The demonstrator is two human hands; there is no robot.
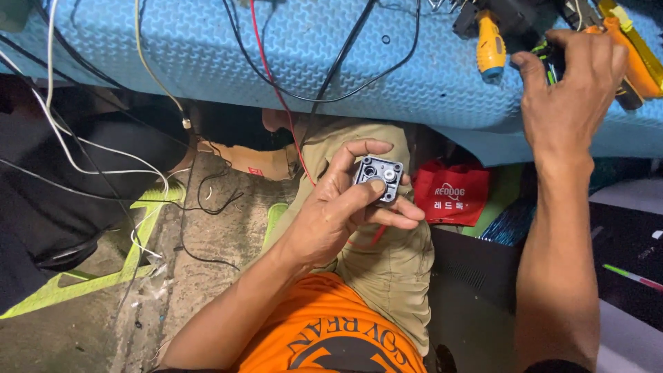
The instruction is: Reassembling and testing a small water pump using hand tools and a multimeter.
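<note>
- The left hand (331,211) grips a small square grey part (378,177) above the person's lap — thumb pressed on its face, fingers (404,207) curled beneath it.
- The right hand (570,90) reaches onto the blue foam mat (387,62), fingers closing among the tools (492,41); whether it grasps one cannot be told.
- The step looks like fetching a tool — the next move calls for holding the part steady.

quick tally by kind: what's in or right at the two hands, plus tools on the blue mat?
Small square grey part, in left hand: 1
Yellow-handled screwdriver on blue mat: 1
Orange-and-yellow tool by right hand: 1
Total: 3
</note>
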